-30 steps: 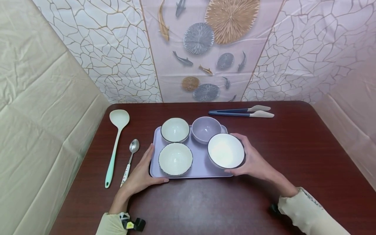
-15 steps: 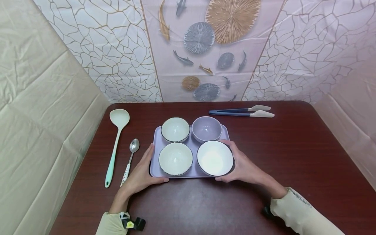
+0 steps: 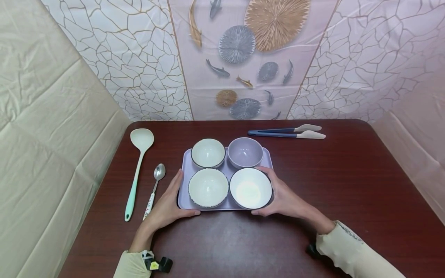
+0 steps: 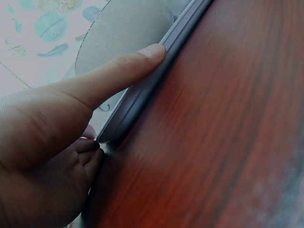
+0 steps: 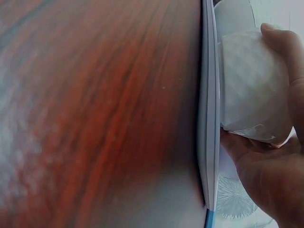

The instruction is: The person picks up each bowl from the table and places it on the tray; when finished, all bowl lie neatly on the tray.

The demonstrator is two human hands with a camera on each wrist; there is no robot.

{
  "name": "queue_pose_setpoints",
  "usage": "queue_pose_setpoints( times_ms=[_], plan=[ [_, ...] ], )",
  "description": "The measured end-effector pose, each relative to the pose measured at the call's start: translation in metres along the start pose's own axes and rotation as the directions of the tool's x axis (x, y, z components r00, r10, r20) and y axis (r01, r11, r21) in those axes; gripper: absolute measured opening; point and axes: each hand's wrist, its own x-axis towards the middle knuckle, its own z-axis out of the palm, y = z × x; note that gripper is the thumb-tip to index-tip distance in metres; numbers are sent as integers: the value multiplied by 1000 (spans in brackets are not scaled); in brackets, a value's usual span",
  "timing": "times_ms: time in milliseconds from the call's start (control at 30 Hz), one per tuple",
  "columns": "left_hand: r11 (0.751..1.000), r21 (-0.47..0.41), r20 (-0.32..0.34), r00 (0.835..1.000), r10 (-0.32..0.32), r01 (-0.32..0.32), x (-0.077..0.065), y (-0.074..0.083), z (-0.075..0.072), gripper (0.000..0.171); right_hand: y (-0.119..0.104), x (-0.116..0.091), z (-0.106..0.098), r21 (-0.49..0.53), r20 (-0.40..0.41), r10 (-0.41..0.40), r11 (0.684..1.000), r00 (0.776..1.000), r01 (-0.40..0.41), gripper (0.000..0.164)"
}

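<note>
My right hand [image 3: 283, 197] holds a white, dark-rimmed bowl [image 3: 250, 188] between thumb and fingers at the front right of a lilac tray [image 3: 185, 177]. In the right wrist view this bowl [image 5: 254, 85] has a dimpled outer wall, its base down at the tray. My left hand [image 3: 165, 204] grips the tray's front left corner, thumb along the front edge and fingers along the left side. Beside the held bowl stands a white bowl with a speckled rim [image 3: 208, 188]. Behind are another white bowl [image 3: 208, 153] and a lilac bowl [image 3: 245, 152].
A pale green ladle [image 3: 137, 175] and a metal spoon with a patterned handle [image 3: 154, 189] lie left of the tray. Blue tongs with pale tips [image 3: 286, 133] lie at the back right of the dark wooden table [image 3: 340, 173]. Patterned cloth hangs behind.
My right hand has brought the white bowl left and toward me, from over the tray's right edge into the front right spot. The left hand has stayed at the tray.
</note>
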Motion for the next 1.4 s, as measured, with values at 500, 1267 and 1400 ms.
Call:
queue_pose_setpoints(
  times_ms=[500, 1267, 1400],
  plan=[
    [1000, 2, 2, 1000, 0, 0, 0, 0, 0, 134, 4, 1, 2, 15, 1, 14, 1000, 1000, -14, 112],
    [1000, 2, 5, 1000, -5, 5, 0, -1, 0, 134, 7, 3, 0, 40, 38, 44, 998, 998, -46, 110],
    [1000, 2, 7, 1000, -3, 3, 0, -1, 0, 134, 7, 3, 0, 33, 36, 37, 999, 999, -38, 108]
  ],
)
